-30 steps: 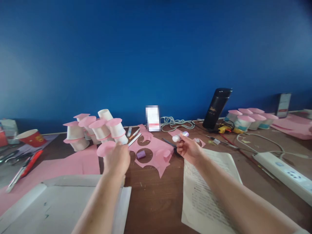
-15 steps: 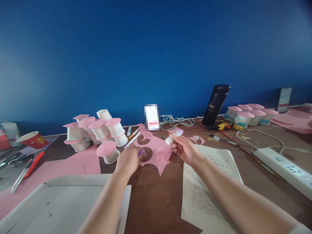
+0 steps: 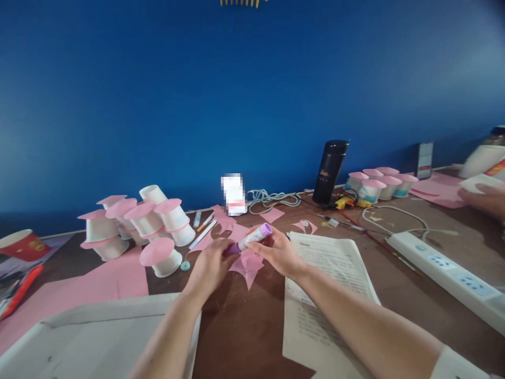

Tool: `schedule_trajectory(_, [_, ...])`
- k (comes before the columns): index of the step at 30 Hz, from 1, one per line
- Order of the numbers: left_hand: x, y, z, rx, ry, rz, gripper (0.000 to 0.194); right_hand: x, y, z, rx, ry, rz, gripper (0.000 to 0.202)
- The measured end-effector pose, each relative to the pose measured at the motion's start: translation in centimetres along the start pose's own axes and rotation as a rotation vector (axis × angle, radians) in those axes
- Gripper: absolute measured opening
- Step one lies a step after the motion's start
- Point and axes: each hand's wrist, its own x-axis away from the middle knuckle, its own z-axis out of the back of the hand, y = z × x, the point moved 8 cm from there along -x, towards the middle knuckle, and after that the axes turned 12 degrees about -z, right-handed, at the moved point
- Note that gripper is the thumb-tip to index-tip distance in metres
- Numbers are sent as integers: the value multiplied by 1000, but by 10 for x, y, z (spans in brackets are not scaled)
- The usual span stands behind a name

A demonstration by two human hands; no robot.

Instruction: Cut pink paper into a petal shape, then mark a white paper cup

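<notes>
A white and purple glue stick [image 3: 255, 236] is held slanted above the pink paper scraps. My right hand [image 3: 283, 253] grips its body, thumb along the near side. My left hand [image 3: 210, 263] pinches the purple cap [image 3: 234, 249] at the lower left end, the cap meeting the stick. Below both hands lies pink cut-out paper [image 3: 249, 271] with pointed edges. Left of my left hand stands a white paper cup [image 3: 168, 264] topped with a pink paper disc [image 3: 158, 251]. A small teal ring [image 3: 185, 266] rests beside that cup.
Stacked cups with pink discs [image 3: 145, 221] stand at left, near a red cup [image 3: 23, 245]. A printed sheet [image 3: 335, 273], power strip [image 3: 445, 268], black flask [image 3: 329, 173] and cables [image 3: 272, 200] lie rightward. Another person's hand [image 3: 485, 202] holds a cup at far right.
My hands have come together, bringing the purple cap onto the glue stick's end. The view has shifted rightward, and another person's hand with a cup now shows at far right.
</notes>
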Motion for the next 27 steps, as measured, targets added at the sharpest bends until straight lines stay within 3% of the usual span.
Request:
schedule_trajectory(9, [1,0,-1,57,38,1,24,0,0,-1,126,75,65,22])
schedule_trajectory(23, [0,9,-1,33,3,-25,17,2,-3,-4,151,69,63,22])
schedule_trajectory(27, [0,9,-2,36,-2,-12,13,-1,3,-3,67,28,24,22])
